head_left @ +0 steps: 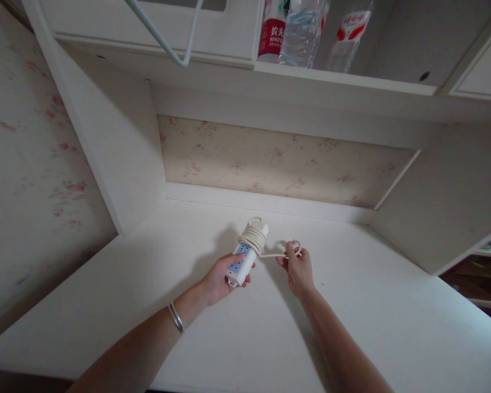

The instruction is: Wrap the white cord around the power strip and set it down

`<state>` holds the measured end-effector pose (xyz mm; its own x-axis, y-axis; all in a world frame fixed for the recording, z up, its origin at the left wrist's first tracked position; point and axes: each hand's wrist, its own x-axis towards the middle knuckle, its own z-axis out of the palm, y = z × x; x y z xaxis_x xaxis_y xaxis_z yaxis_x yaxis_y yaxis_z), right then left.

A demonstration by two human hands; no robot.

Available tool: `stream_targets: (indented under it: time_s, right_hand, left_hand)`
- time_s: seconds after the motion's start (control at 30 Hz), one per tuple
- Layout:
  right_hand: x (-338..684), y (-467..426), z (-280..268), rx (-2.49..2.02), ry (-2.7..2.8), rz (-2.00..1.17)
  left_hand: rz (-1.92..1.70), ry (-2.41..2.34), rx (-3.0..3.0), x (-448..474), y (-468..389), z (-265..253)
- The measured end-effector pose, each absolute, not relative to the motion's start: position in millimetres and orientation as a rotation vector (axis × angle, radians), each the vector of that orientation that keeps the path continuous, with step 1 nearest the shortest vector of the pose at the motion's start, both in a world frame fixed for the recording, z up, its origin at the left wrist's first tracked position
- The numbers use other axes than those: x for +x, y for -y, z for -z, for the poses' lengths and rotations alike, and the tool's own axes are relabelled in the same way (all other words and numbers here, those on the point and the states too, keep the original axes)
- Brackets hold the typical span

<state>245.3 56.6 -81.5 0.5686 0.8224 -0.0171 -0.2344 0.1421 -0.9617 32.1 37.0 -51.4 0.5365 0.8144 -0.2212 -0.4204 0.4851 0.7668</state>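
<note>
A white power strip (238, 266) with blue socket faces is held above the desk, tilted with its far end up and to the right. My left hand (223, 278) is closed around its near end, thumb on the socket face. Several turns of cream cord (253, 238) wrap the far half of the strip. From these turns a stretch of cord runs right to my right hand (298, 267), which pinches it between thumb and fingers. A small loop of cord shows above those fingers. Whatever part of the cord lies inside the right hand is hidden.
Under the hands lies a white desktop (180, 240), bounded by side panels and a back rail (270, 203). Overhead, a shelf (343, 79) holds several plastic bottles (300, 33). A pale bent rod (163, 41) hangs at upper left. Floral wallpaper (71, 188) covers the left wall.
</note>
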Motion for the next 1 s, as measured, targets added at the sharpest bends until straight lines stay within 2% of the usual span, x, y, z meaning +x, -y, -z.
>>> stream_targets:
  time_s: [0.2, 0.4, 0.57, 1.0]
  right_hand:
    - [243.0, -53.4, 77.1, -1.156, 0.702, -0.952]
    - [243.4, -52.7, 76.6, -1.132, 0.702, -0.910]
    - [240.4, -52.1, 78.5, -1.019, 0.729, -1.051]
    - [252.3, -54.7, 80.2, -0.821, 0.551, -1.130]
  left_hand:
    - [-0.830, -0.611, 0.742, 27.6, -36.2, 47.6]
    - [-0.790, -0.642, 0.746, 27.1, -35.3, 44.1]
    - [-0.732, -0.592, 0.807, 25.1, -34.8, 43.6]
    - [-0.416, -0.554, 1.065, 27.4, -26.5, 49.5]
